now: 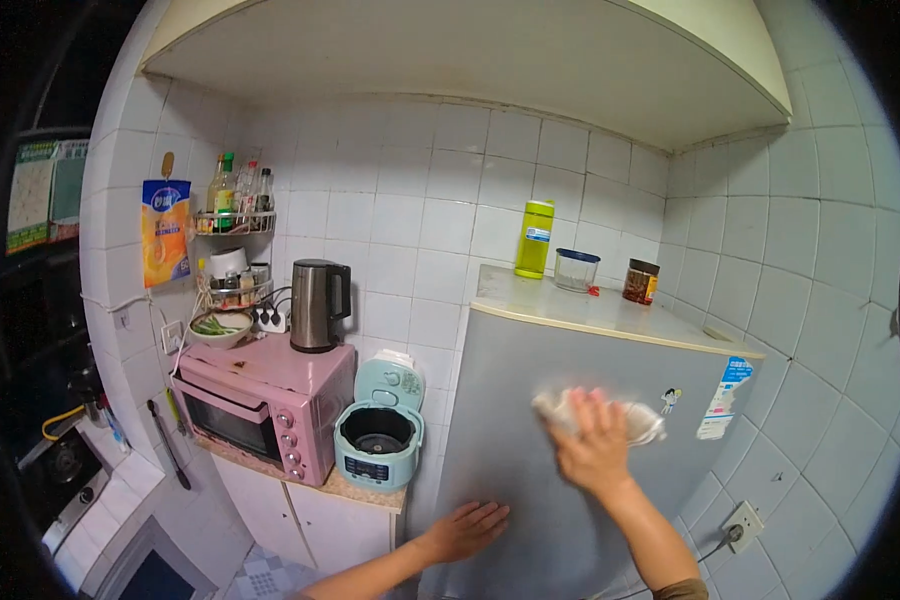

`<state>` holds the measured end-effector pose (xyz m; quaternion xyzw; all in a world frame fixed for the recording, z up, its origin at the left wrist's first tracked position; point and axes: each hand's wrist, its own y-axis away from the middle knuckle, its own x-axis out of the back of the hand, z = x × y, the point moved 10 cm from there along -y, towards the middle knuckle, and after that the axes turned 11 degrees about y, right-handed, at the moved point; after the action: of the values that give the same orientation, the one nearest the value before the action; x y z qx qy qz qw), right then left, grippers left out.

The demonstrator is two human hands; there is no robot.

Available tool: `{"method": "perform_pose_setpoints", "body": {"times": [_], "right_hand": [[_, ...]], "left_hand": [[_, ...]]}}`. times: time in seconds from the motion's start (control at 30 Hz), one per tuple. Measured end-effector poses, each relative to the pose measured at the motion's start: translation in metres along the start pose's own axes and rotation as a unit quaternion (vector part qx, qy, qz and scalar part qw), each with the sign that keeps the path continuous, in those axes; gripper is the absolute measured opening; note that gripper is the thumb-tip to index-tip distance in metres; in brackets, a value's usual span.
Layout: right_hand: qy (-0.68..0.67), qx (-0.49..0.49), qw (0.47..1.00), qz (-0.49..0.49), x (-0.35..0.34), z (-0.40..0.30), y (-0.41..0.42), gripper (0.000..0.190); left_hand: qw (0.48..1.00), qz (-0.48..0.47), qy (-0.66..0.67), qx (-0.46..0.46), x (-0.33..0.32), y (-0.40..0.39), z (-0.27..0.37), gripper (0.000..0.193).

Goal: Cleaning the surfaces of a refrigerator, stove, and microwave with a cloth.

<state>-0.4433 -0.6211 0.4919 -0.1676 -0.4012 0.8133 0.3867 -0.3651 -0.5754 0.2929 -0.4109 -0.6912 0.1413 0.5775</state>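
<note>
My right hand (594, 435) presses a crumpled whitish cloth (645, 424) flat against the grey refrigerator door (510, 420). The cloth sticks out on both sides of my fingers, and its middle is hidden under them. Lower and to the left, my left hand (467, 532) lies near the door's left part with fingers stretched and nothing in it; whether its palm touches the door is hard to tell. A small cartoon sticker (671, 400) and a torn blue-and-white label (724, 397) are on the door, right of the cloth.
A green bottle (535, 240), a lidded clear container (576, 271) and a dark-lidded jar (640, 282) stand atop the refrigerator. To the left are an open light-blue rice cooker (379, 457), a pink toaster oven (300, 382), an electric kettle (313, 307) and a bowl of green vegetables (221, 337).
</note>
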Motion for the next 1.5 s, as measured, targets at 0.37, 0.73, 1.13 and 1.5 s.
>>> {"method": "perform_pose_setpoints", "body": {"times": [0.37,0.73,1.13,1.5], "right_hand": [[0.037,-0.214,0.976,0.015,-0.001,0.001,-0.116,0.048],[-0.036,0.130,0.987,-0.092,-0.023,-0.176,0.061,0.033],[-0.044,0.003,0.998,-0.048,-0.020,-0.126,-0.019,0.028],[-0.017,0.010,0.997,-0.081,-0.033,-0.230,0.033,0.021]], "left_hand": [[0.994,0.110,0.017,0.001,-0.011,0.017,0.013,0.036],[0.987,0.013,0.116,0.110,-0.012,0.080,0.025,0.028],[0.854,-0.173,0.190,0.452,-0.017,0.289,0.018,0.030],[0.796,-0.113,0.203,0.559,0.017,0.364,0.038,0.027]]}}
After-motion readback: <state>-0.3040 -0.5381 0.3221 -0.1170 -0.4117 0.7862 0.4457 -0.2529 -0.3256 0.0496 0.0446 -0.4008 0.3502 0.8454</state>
